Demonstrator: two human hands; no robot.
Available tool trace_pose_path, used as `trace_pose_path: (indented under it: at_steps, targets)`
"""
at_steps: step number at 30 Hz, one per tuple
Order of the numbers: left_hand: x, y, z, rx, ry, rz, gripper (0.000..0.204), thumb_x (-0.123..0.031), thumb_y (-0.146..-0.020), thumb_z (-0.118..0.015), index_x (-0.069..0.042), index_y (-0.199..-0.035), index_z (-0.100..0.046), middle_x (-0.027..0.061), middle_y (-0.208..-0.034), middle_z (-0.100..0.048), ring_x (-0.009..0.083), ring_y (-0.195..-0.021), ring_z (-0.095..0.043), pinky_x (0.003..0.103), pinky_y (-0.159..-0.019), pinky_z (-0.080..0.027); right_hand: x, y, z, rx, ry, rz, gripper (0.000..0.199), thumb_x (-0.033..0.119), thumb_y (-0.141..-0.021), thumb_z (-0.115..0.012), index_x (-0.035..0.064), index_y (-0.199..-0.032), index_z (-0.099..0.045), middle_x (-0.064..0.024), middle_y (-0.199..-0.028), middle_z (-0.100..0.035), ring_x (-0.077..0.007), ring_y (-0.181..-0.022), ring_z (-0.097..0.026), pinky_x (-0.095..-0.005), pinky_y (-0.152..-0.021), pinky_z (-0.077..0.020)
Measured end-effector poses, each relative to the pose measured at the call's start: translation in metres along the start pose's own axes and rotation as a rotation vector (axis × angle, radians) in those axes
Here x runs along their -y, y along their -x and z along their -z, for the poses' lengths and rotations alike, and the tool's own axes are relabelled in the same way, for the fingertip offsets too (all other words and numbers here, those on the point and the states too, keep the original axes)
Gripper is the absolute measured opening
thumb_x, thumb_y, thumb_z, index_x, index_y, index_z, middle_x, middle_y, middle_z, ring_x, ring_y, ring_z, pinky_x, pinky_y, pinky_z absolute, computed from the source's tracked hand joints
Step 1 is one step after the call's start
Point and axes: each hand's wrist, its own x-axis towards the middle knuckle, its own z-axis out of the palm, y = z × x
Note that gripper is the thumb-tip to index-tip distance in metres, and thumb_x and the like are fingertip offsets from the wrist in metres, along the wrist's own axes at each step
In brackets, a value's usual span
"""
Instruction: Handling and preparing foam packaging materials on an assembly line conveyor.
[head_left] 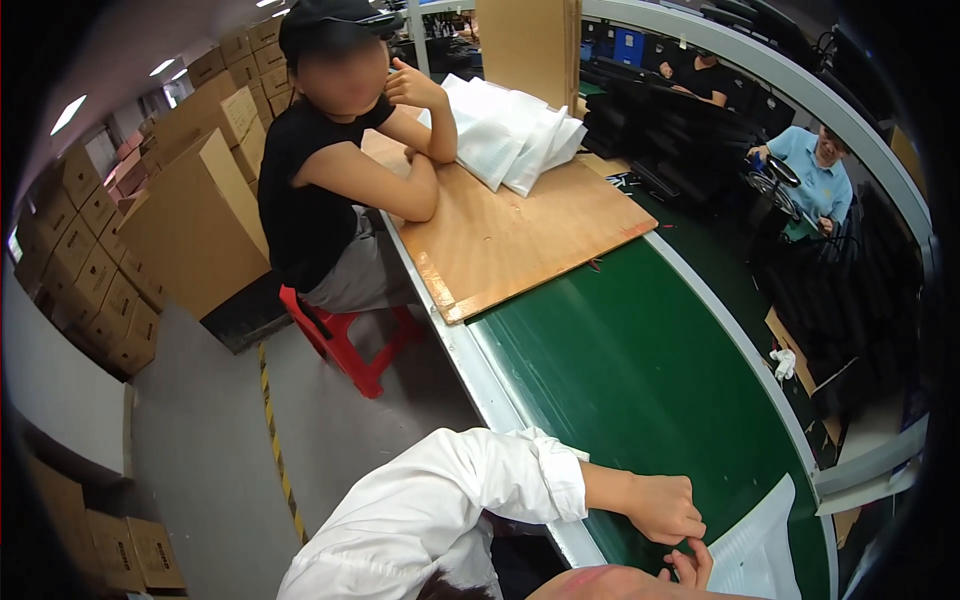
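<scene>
My left hand [664, 508] comes out of a rolled white sleeve and rests as a closed fist on the green conveyor belt [640, 370], with nothing visible in it. Just below it, only the curled fingers of my right hand [691, 567] show at the lower edge. They lie close to the left edge of a white plastic bag [762, 548] that is flat on the belt. Whether they grip the bag is unclear.
A person in black sits on a red stool [350, 345] at the belt's left side, elbows on a wooden board [520, 240] that carries a stack of white bags [505, 135]. Cardboard boxes [190, 220] stand at the left. Two more people work at the far right.
</scene>
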Motion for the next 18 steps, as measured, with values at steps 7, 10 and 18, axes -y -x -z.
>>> trace_pose_path:
  at_steps: [7,10,18]
  targets:
    - [0.001,0.001,0.003,-0.057,0.01,-0.022,0.007,-0.005,-0.066,-0.056,-0.008,-0.069,-0.05,0.0025,-0.055,-0.047,0.0218,-0.041,-0.046,0.029,-0.041,-0.034,0.063,-0.027,-0.001,-0.057,-0.219,-0.547,0.036,-0.007,-0.078,-0.053,0.001,-0.113,-0.058,-0.0157,-0.127,-0.045,-0.0253,-0.095,-0.056,-0.0329,-0.085,-0.0452]
    - [0.002,0.001,0.001,-0.059,0.021,-0.027,0.007,-0.005,-0.067,-0.056,-0.008,-0.069,-0.05,0.0027,-0.055,-0.047,0.0219,-0.041,-0.046,0.029,-0.041,-0.034,0.063,-0.028,-0.001,-0.071,-0.248,-0.642,0.036,-0.008,-0.078,-0.052,0.001,-0.112,-0.058,-0.0157,-0.127,-0.045,-0.0254,-0.095,-0.055,-0.0329,-0.085,-0.0451]
    - [0.003,0.001,0.001,-0.045,0.013,-0.035,0.007,-0.005,-0.068,-0.056,-0.008,-0.07,-0.05,0.0027,-0.056,-0.047,0.022,-0.041,-0.046,0.029,-0.041,-0.034,0.015,-0.011,0.002,0.071,-0.009,-0.074,0.035,-0.008,-0.079,-0.051,0.0012,-0.112,-0.058,-0.0151,-0.128,-0.044,-0.0252,-0.099,-0.054,-0.0321,-0.087,-0.0437]
